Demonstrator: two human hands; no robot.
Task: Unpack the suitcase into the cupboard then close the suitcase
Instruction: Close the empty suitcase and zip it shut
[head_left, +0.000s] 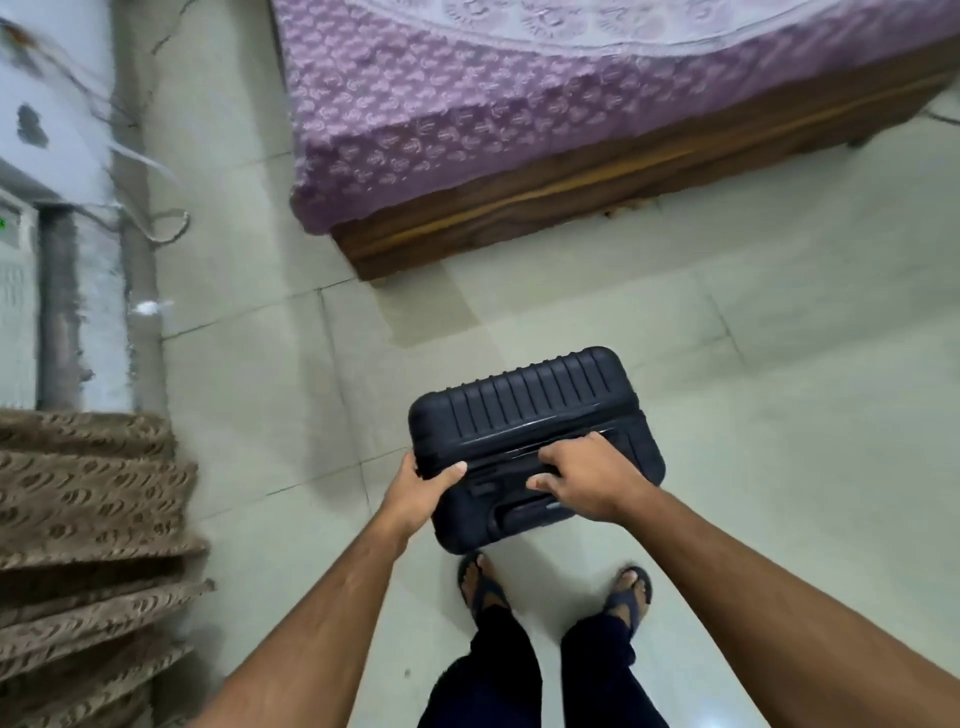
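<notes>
Two hands grasp the closed black suitcase (535, 447) at 6 o'clock, above the feet: left hand (421, 493) clamps its corner, right hand (587, 486) curls over the top edge, probably to steady it for laying flat.

One head-worn wide-angle view looks steeply down, close above the floor (779, 415).

The suitcase (524, 415) stands on the floor (779, 415) just ahead of the person's feet (631, 590), the left hand (421, 493) on its left edge, the right hand (587, 480) on top. The bed (519, 130) lies beyond (well apart), folded cloth (88, 519) at far left.
</notes>
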